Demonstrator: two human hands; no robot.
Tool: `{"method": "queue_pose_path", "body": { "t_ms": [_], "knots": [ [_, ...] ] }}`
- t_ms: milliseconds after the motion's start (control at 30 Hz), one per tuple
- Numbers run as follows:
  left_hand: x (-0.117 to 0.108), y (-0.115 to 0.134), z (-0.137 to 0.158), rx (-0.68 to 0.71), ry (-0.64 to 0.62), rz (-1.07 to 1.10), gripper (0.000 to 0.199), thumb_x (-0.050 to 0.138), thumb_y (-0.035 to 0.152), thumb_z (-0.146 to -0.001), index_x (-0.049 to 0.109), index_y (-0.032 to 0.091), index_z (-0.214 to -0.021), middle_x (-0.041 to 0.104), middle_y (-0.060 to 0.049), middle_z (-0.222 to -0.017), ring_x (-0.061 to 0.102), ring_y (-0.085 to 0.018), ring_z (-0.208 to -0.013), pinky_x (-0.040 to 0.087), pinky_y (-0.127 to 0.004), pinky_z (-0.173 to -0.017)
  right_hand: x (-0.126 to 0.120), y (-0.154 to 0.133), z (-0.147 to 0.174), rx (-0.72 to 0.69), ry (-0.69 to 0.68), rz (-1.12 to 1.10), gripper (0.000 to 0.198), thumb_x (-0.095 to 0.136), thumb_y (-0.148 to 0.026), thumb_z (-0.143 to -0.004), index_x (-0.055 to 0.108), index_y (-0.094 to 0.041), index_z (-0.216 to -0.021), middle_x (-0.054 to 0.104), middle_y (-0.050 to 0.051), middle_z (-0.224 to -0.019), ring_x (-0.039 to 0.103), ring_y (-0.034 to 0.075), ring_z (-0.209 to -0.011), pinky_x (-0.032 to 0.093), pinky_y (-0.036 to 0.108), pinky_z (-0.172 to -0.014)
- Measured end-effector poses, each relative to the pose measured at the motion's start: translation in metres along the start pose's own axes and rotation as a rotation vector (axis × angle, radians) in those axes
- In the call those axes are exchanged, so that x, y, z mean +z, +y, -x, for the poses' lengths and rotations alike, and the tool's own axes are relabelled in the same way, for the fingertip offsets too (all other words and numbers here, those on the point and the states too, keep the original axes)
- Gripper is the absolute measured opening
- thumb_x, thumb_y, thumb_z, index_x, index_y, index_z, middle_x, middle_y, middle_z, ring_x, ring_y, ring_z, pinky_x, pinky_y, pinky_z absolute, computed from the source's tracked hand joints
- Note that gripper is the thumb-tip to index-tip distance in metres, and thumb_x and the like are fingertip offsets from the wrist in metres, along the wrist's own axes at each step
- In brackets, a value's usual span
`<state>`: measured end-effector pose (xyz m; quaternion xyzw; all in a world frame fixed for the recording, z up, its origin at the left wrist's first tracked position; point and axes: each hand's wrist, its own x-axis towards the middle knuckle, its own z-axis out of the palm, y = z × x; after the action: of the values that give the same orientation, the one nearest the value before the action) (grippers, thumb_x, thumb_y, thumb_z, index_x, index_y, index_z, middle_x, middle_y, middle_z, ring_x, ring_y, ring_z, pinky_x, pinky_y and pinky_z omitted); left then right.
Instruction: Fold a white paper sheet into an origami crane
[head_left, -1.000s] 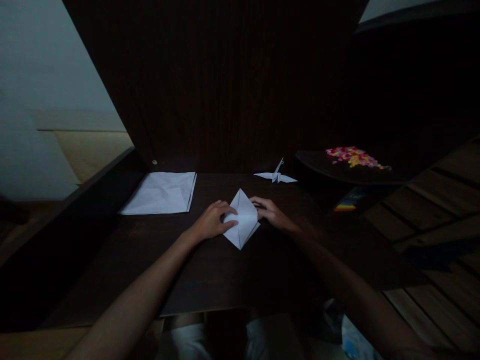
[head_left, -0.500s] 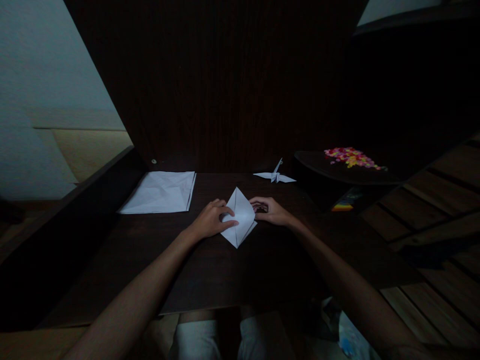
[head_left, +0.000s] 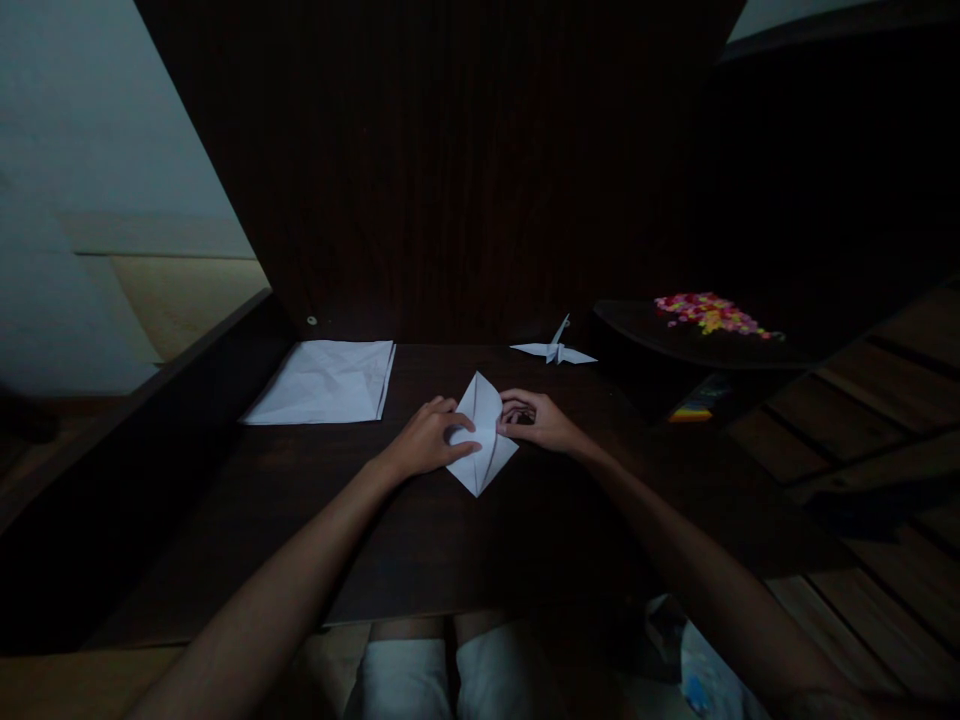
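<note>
A white folded paper (head_left: 477,470), diamond-shaped with a crease down its middle, lies on the dark desk. From the left side, my left hand (head_left: 433,437) grips it, thumb and forefinger resting on its face. At the opposite edge my right hand (head_left: 541,422) pinches the upper right flap, which curls up and inward. Under that flap another layer shows as a point at the lower right. Behind my right hand stands a white origami crane (head_left: 556,352) with its wings spread.
A stack of white paper sheets (head_left: 322,382) lies at the back left. Dark boards rise at the back and left. To the right is a rounded shelf (head_left: 630,325) bearing a heap of small pink, red and yellow pieces (head_left: 712,315).
My right hand has moved slightly left, bringing the paper's right flap inward and exposing more of the layer beneath. My left hand keeps its hold. The view has shifted a little.
</note>
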<state>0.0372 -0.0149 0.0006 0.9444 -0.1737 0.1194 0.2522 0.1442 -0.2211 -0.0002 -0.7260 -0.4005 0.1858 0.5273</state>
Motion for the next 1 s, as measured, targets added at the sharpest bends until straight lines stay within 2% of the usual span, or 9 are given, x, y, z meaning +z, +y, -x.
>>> {"method": "queue_pose_path", "body": {
  "t_ms": [100,333,633,1000],
  "knots": [
    [0.000,0.000,0.000,-0.001,-0.003,0.009,0.029,0.065,0.041,-0.077,0.068,0.020,-0.097,0.054,-0.006,-0.089,0.050,-0.022,-0.093,0.041,-0.035,-0.085,0.004,0.000,0.000,-0.026,0.031,0.023,0.051,0.073,-0.027,-0.065,0.054,-0.017,-0.111,0.061,0.001,-0.080,0.058,0.014,-0.072,0.048,0.030,-0.071],
    [-0.001,0.000,-0.001,0.016,-0.013,0.033,0.026,0.063,0.038,-0.079,0.068,0.020,-0.098,0.054,-0.005,-0.087,0.050,-0.021,-0.091,0.041,-0.034,-0.084,0.009,0.001,0.002,-0.041,0.064,0.088,0.058,0.073,-0.028,-0.066,0.051,-0.018,-0.118,0.061,0.003,-0.085,0.057,0.015,-0.076,0.048,0.029,-0.070],
    [-0.007,0.004,-0.002,0.046,-0.009,0.107,0.015,0.048,0.024,-0.087,0.062,0.018,-0.089,0.058,-0.004,-0.084,0.052,-0.019,-0.085,0.042,-0.032,-0.081,0.010,0.002,0.002,-0.061,0.064,0.227,0.055,0.071,-0.030,-0.067,0.054,-0.018,-0.118,0.063,0.004,-0.088,0.057,0.015,-0.075,0.047,0.028,-0.068],
    [-0.003,0.005,0.001,0.024,-0.013,0.134,0.019,0.059,0.035,-0.081,0.054,0.019,-0.091,0.055,-0.002,-0.089,0.051,-0.019,-0.087,0.041,-0.033,-0.082,0.016,0.001,0.001,-0.061,0.124,0.278,0.044,0.069,-0.028,-0.068,0.060,-0.017,-0.110,0.061,0.001,-0.076,0.050,0.012,-0.062,0.043,0.025,-0.060]
  ]
}}
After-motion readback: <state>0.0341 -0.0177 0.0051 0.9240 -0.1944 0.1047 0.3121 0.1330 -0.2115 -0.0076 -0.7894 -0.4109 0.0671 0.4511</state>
